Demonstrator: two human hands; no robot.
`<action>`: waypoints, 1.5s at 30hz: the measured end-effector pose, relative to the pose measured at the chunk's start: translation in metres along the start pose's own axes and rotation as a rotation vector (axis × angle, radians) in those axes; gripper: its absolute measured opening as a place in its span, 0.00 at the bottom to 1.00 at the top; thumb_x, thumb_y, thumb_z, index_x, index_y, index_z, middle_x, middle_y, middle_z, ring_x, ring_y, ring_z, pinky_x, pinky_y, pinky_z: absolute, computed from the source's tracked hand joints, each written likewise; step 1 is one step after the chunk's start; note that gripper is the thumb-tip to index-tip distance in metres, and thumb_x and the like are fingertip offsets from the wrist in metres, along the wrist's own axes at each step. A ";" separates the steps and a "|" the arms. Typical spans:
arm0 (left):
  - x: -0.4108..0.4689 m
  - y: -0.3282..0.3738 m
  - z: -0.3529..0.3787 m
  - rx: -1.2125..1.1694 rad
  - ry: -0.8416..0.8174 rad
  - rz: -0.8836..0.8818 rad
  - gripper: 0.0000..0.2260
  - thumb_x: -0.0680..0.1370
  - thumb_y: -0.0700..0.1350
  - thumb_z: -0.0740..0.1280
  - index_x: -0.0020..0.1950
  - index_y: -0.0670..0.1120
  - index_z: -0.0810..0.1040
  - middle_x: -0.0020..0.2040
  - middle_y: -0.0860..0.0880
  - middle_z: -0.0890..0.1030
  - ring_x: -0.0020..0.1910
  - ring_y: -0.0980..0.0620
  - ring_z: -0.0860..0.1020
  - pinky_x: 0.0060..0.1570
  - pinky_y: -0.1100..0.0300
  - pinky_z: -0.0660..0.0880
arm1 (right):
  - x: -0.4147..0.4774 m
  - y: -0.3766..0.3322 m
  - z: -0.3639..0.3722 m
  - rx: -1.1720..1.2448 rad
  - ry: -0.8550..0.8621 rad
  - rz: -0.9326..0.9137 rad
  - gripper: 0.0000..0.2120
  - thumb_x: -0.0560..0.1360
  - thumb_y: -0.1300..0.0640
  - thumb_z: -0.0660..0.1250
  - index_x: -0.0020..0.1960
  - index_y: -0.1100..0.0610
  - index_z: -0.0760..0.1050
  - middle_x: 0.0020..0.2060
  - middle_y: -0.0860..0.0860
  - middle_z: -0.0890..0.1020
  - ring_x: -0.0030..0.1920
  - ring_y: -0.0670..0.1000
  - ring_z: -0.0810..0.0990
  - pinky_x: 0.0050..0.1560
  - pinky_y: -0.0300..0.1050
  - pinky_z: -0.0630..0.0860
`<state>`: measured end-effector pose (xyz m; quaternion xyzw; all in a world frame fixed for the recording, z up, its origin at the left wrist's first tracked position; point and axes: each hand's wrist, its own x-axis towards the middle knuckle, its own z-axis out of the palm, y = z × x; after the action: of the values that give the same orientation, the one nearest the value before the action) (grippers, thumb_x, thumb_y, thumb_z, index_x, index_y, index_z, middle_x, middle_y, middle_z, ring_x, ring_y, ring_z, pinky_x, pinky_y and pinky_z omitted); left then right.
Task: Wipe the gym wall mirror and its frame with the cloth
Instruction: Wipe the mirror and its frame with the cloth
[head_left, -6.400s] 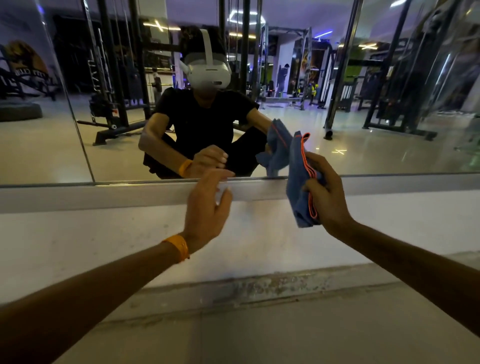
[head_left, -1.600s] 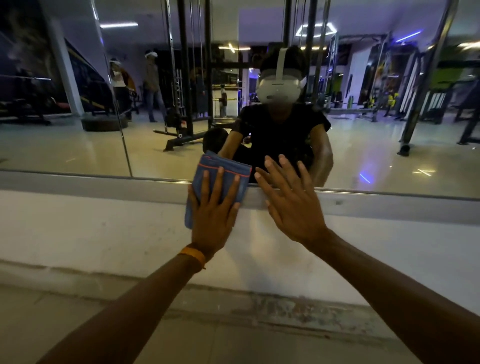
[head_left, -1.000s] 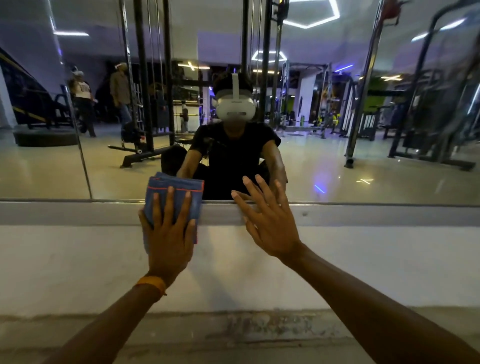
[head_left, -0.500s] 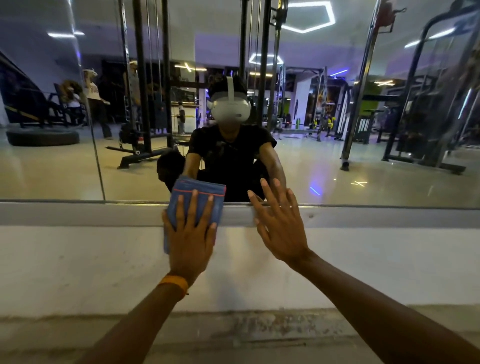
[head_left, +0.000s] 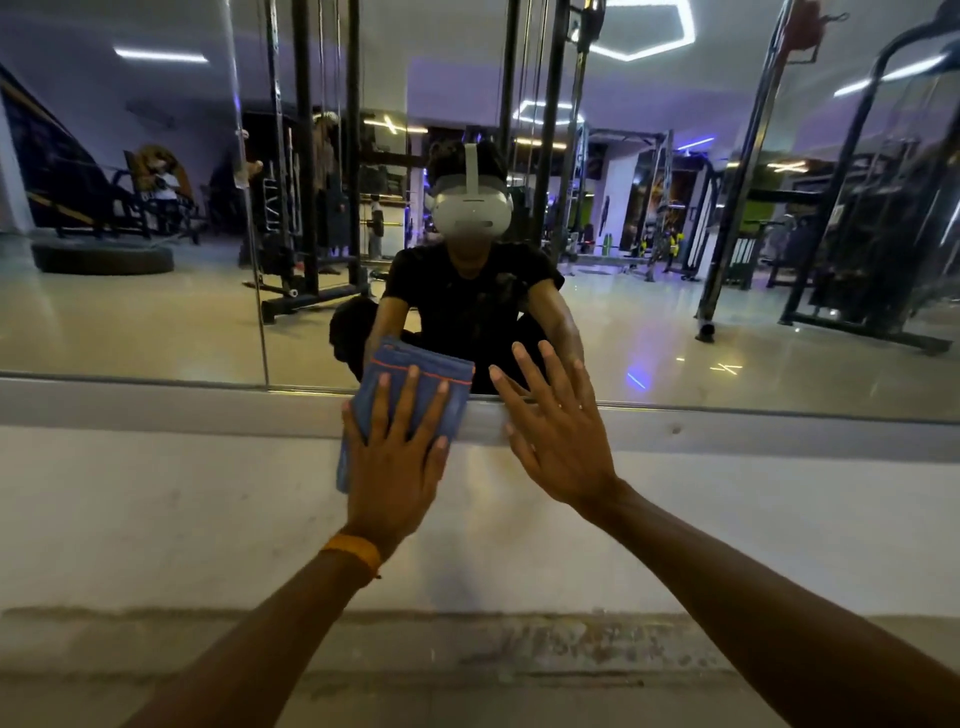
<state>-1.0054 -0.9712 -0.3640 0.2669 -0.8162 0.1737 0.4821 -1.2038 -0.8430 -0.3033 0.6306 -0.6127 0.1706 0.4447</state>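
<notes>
The left hand (head_left: 390, 467) is pressing the blue cloth (head_left: 415, 376) onto the mirror frame (head_left: 156, 408) with straight fingers — just beside it, the right hand (head_left: 558, 441) is resting flat, fingers spread.

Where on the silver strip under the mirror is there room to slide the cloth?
Left of the blue cloth, the mirror frame is bare to the picture's edge; likewise right of the right hand. Crowded between the blue cloth and that hand.

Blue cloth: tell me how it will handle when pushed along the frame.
The cloth looks soft and folded in layers, so probably floppy and light. Pressed flat by the left hand on the smooth frame, it should slide easily; its layers may shift or bunch.
</notes>
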 end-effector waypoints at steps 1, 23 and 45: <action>0.001 -0.009 -0.002 0.012 0.009 -0.005 0.28 0.86 0.56 0.52 0.85 0.48 0.56 0.85 0.43 0.49 0.84 0.38 0.46 0.77 0.29 0.47 | -0.001 0.001 0.000 -0.008 0.008 -0.006 0.27 0.86 0.45 0.51 0.82 0.53 0.60 0.83 0.58 0.56 0.83 0.63 0.51 0.77 0.69 0.56; -0.033 -0.148 -0.054 0.073 0.043 -0.107 0.29 0.84 0.55 0.54 0.83 0.43 0.59 0.84 0.38 0.52 0.83 0.35 0.47 0.78 0.29 0.46 | -0.002 -0.022 -0.005 0.008 -0.023 -0.075 0.28 0.84 0.50 0.56 0.82 0.57 0.59 0.83 0.58 0.56 0.83 0.62 0.51 0.77 0.69 0.57; -0.004 -0.096 -0.028 0.094 -0.007 0.174 0.28 0.86 0.57 0.52 0.84 0.47 0.54 0.85 0.42 0.49 0.84 0.38 0.48 0.78 0.32 0.50 | 0.031 -0.058 0.022 -0.052 0.056 -0.062 0.29 0.84 0.47 0.57 0.82 0.56 0.61 0.82 0.58 0.58 0.82 0.63 0.54 0.76 0.70 0.61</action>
<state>-0.9262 -1.0318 -0.3513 0.2178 -0.8290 0.2521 0.4491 -1.1515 -0.8880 -0.3124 0.6327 -0.5844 0.1582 0.4829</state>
